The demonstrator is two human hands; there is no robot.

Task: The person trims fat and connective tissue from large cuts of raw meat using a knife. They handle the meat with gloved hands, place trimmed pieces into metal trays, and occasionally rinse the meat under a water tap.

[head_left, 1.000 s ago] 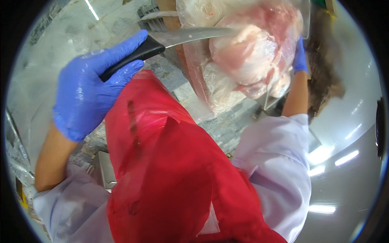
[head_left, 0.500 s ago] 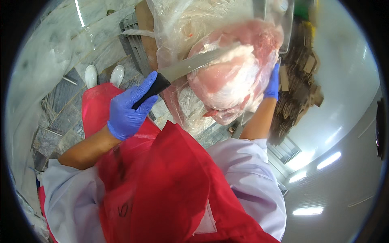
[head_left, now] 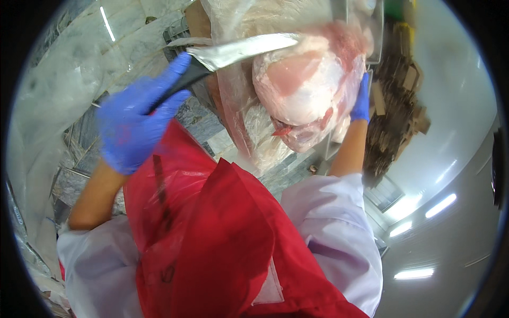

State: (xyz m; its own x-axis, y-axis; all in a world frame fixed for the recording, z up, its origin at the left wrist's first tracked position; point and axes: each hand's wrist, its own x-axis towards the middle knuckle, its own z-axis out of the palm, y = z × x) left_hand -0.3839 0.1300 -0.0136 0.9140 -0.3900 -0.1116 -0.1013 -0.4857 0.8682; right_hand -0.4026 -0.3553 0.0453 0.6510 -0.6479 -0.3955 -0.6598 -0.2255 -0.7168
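Observation:
My left hand (head_left: 139, 114), in a blue glove, is closed round the black handle of a knife (head_left: 249, 49). The wide, shiny blade points right, and its tip lies over the upper part of a large piece of raw meat (head_left: 302, 90). The meat is pale pink with white fat and a redder patch at the upper right. My right hand (head_left: 362, 100), also gloved in blue, grips the meat's right side; its fingers are partly hidden. Under and left of the meat lies clear plastic sheeting (head_left: 233, 95).
A clear-walled container (head_left: 377, 37) stands behind the meat at the right. Stacked brown cardboard (head_left: 395, 111) is further right. A grey crate (head_left: 176, 33) and brown board (head_left: 199, 24) are at the back left. Grey tiles (head_left: 199, 124) cover the floor.
My left hand has moved left and turned, drawing the knife back and up, so the blade overlaps the meat less. My right hand stays at the meat's side.

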